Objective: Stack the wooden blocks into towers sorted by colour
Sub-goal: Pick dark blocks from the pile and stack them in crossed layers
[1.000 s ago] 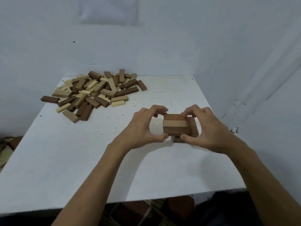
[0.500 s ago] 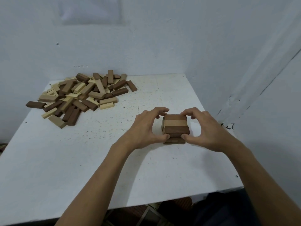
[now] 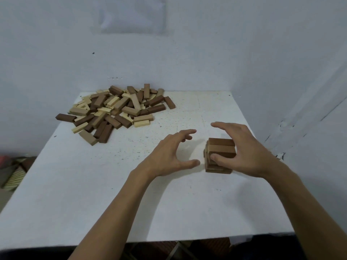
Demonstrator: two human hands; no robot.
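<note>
We let go of the short tower of brown wooden blocks at 3 o'clock on the white speckled table.

A moment ago both hands squeezed its sides. Now our left hand is spread and clear of it. Our right hand arches open beside it, thumb at its near face; contact we cannot tell. We judge this layer squared, so next comes the loose heap of dark, tan and pale blocks at 10 o'clock.

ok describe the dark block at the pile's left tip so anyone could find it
On the white table, find the loose pile of blocks at the far left corner. The dark brown block is its leftmost piece, lying flat at the table's edge, jutting out alone.
</note>
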